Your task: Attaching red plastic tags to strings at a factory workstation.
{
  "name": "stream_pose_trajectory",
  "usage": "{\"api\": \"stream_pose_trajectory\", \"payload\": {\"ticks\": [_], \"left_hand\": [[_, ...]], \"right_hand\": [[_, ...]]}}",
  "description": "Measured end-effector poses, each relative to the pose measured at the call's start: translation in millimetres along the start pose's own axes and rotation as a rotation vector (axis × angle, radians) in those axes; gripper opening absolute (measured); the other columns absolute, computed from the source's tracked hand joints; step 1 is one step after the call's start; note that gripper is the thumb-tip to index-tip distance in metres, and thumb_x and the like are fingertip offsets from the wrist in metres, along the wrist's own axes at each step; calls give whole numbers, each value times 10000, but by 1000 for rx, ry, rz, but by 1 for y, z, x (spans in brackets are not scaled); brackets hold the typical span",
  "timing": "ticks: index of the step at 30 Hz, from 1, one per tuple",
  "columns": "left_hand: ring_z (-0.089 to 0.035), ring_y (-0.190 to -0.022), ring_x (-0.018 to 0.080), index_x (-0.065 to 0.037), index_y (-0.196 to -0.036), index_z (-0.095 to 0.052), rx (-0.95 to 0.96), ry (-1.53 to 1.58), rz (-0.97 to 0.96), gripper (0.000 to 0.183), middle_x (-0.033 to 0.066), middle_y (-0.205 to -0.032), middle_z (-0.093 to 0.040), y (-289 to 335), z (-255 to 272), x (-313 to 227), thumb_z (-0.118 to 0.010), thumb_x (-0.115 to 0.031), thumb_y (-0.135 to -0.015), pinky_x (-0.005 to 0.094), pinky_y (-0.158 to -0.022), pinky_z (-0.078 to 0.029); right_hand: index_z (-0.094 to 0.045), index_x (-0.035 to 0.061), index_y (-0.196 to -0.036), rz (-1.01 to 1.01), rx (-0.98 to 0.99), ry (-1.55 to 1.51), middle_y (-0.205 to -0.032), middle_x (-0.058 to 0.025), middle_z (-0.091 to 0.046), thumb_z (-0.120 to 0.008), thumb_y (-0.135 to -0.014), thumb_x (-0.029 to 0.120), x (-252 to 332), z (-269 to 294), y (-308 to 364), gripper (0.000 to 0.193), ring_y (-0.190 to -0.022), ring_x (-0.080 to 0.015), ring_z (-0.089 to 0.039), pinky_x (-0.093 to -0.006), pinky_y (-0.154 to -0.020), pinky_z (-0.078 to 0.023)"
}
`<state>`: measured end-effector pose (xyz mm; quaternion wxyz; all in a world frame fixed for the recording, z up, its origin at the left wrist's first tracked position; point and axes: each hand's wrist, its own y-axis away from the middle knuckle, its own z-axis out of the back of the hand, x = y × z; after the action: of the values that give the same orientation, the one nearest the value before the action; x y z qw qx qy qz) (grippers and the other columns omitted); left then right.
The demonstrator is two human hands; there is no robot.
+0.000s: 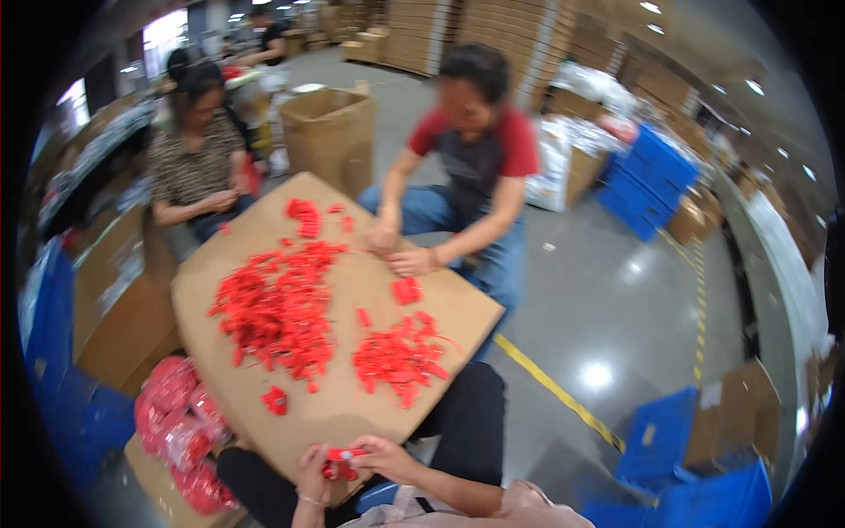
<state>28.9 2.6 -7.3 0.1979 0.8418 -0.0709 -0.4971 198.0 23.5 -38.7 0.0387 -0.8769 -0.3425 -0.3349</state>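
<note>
At the near edge of the table, my left hand [312, 473] and my right hand [387, 458] are close together with their fingers closed. Between them they hold small red pieces [339, 455], one with a pale spot; blur hides their exact kind. Beyond my hands, a large heap of small red pieces [277, 304] covers the left middle of the cardboard tabletop [304, 427]. A smaller red pile [400, 361] is to its right. A little red cluster [275, 400] lies apart, nearer my left hand.
Across the table a person in a red-sleeved shirt [471, 136] handles something small; another person [198, 145] sits at the far left. Clear bags of red pieces [180, 414] rest low on my left. Blue crates [713, 484] and a carton [735, 414] stand at right, past yellow floor tape [559, 392].
</note>
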Motion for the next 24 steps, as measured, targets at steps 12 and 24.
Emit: {"api": "stream_pose_trajectory", "payload": {"ticks": [12, 24], "left_hand": [[-392, -475, 39, -17, -752, -593, 45, -204, -9, 157, -26, -559, -465, 8, -2, -8, -570, -137, -851, 184, -460, -327], [-419, -549, 14, -38, -868, -634, 520, -583, 300, 199, -52, -616, -506, 6, 1, -14, -572, -227, -865, 175, -497, -335]], "right_hand": [[-561, -25, -1008, -93, 65, 194, -878, -99, -612, -559, -837, 13, 29, 5, 12, 175, -756, -136, -601, -249, -726, -486], [-575, -5, -1011, -226, 232, 455, -885, -40, -587, -576, -830, 13, 61, 2, 22, 182, -770, -95, -574, -221, -715, -472]]}}
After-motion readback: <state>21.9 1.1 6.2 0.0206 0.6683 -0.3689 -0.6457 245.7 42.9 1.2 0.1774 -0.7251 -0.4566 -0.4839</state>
